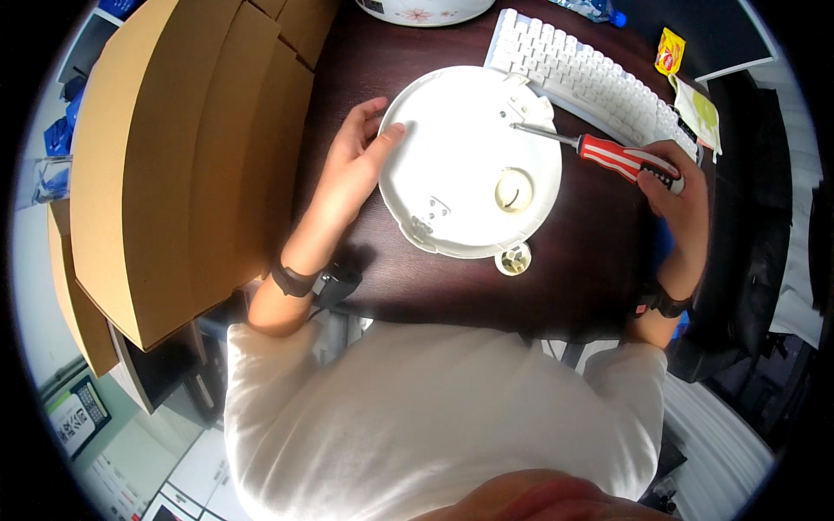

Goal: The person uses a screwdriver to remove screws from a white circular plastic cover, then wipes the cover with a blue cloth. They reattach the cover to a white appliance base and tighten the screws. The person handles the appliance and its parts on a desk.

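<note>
A round white plastic plate (460, 174), like a lid or base cover, lies on the dark table with a raised rim. My left hand (358, 149) grips its left edge, thumb on top and fingers along the outside. My right hand (678, 184) is wrapped round the handle of a red, white and black screwdriver (608, 158). The shaft points left, its tip at small holes near the plate's upper right. A cream round knob (513, 190) sits on the plate's lower right. Just below the rim is a small cream round part (513, 260) with ribs inside.
A white keyboard (582, 78) lies behind the plate to the right. Large cardboard boxes (182, 165) wall off the left side. At the far right are a yellow packet (670, 52) and a white-green pouch (698, 113). A white appliance with a flower print (426, 10) stands at the back.
</note>
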Demonstrator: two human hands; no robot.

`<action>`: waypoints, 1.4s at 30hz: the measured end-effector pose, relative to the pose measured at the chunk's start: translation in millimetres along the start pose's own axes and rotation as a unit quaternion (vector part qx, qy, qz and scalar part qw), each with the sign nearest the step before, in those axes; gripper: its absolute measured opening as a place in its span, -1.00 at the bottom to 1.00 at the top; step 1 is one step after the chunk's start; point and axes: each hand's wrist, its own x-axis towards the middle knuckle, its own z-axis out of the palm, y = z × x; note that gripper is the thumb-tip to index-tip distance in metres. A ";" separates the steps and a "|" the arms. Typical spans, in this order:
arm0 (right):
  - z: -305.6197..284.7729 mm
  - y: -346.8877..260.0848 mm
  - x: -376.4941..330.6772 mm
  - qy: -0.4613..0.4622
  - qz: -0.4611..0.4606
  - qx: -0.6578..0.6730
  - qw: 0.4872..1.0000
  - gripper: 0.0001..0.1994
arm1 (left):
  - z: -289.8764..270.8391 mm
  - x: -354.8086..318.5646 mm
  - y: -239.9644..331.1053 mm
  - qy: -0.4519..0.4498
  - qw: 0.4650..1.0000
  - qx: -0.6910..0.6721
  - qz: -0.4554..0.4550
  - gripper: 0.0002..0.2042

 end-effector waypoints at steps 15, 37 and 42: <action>0.3 2.2 -7.0 0.005 -0.075 -0.028 0.997 -0.75 | 6.0 -6.6 5.1 -0.057 0.997 -0.014 0.053 -0.62; 2.6 -40.2 -26.3 0.031 0.189 -0.037 0.981 -0.81 | 13.5 -14.4 1.5 -0.064 0.985 -0.048 0.155 -0.61; -6.0 -23.5 -28.6 0.023 0.072 -0.055 0.996 -0.81 | 14.6 -16.0 4.4 -0.069 0.981 -0.055 0.175 -0.60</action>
